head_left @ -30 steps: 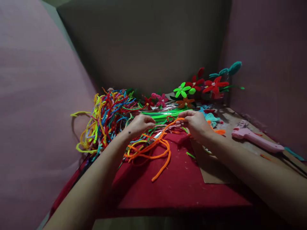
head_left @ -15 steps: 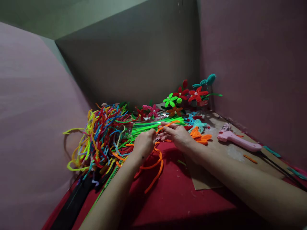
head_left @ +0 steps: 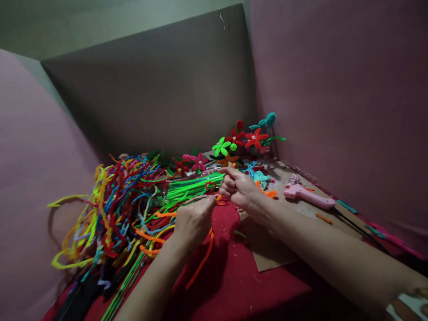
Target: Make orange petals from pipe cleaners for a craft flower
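In the head view, the left hand [head_left: 194, 223] was curled up tight, pinching an orange string [head_left: 221, 200]. The right hand [head_left: 241, 191] was closed on it too — just a short bit showed between the two hands. More orange bits poked out to the left of the left hand, and one loose end hung below it, over the red table [head_left: 240, 281]. Green sticks [head_left: 187, 189] lay just behind the left hand, with a big messy pile [head_left: 112, 207] of bright strings to its left. Fuzzy flowers [head_left: 220, 146] stood behind the right hand. A pink glue gun [head_left: 310, 196] lay to its right — near, but not touching.
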The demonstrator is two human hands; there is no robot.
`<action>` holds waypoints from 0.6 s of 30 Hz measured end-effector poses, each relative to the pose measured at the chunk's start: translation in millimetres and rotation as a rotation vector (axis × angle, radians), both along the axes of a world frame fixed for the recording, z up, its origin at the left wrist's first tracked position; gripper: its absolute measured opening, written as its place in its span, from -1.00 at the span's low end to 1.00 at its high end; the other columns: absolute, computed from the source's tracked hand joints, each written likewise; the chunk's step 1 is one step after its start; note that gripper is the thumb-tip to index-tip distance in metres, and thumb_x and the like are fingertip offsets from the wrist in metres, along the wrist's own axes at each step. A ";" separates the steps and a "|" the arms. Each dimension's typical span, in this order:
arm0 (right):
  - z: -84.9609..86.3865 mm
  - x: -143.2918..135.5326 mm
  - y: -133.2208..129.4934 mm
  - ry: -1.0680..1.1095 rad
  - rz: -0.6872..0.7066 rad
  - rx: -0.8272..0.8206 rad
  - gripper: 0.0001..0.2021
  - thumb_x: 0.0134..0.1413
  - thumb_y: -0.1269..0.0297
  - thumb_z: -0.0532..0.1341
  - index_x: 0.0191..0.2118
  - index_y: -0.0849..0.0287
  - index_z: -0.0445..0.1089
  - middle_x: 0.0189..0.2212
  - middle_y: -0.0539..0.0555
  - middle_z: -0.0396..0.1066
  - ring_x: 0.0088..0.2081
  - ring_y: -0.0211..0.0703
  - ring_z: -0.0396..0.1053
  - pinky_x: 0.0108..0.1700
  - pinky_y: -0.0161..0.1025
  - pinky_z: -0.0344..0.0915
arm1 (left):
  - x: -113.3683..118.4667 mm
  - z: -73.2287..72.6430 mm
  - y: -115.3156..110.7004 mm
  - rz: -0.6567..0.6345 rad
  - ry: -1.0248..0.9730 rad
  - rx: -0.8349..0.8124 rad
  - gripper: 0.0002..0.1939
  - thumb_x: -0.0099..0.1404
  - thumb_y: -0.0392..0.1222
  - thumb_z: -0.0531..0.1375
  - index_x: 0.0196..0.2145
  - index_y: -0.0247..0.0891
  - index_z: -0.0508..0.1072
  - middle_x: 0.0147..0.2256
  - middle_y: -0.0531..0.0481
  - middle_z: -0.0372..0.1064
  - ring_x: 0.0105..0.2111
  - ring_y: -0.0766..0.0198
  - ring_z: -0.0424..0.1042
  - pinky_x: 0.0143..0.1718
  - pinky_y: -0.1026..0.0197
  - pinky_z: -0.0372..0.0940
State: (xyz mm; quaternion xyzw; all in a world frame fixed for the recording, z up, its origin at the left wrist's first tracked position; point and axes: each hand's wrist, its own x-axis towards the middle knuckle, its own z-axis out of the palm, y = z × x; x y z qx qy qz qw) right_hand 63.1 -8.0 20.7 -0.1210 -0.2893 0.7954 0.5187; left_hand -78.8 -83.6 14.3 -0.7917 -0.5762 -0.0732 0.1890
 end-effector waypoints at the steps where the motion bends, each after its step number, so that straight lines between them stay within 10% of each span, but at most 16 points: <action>1: 2.5 3.4 1.9 0.004 -0.022 0.006 -0.72 0.18 0.16 0.02 -0.44 0.21 0.29 -0.86 -0.19 -0.13 -0.77 -0.41 -0.27 -0.70 -0.42 -0.16 | 2.0 -0.5 -0.8 0.017 0.025 0.000 -0.68 0.29 -0.29 -0.14 -0.22 -0.14 0.38 -0.30 -0.05 0.47 -0.34 0.21 0.43 -0.51 0.23 0.04; 13: 19.2 37.0 23.9 0.016 -0.268 0.007 -0.69 0.24 0.14 -0.11 -0.26 0.16 0.30 -0.86 -0.20 -0.13 -0.79 -0.39 -0.29 -0.70 -0.41 -0.27 | -37.7 10.2 4.0 0.214 0.172 0.118 -0.74 0.26 -0.24 -0.08 -0.28 -0.13 0.39 -0.46 -0.03 0.42 -0.46 0.18 0.39 -0.59 0.23 -0.15; 18: 21.4 42.7 27.2 0.039 -0.308 -0.063 -0.67 0.24 0.12 -0.13 -0.27 0.16 0.29 -0.86 -0.21 -0.18 -0.79 -0.39 -0.29 -0.70 -0.41 -0.25 | -74.8 10.9 12.5 0.132 -0.181 0.197 -0.75 0.26 -0.13 -0.03 -0.38 -0.18 0.42 -0.50 0.03 0.38 -0.55 0.35 0.28 -0.53 0.31 0.00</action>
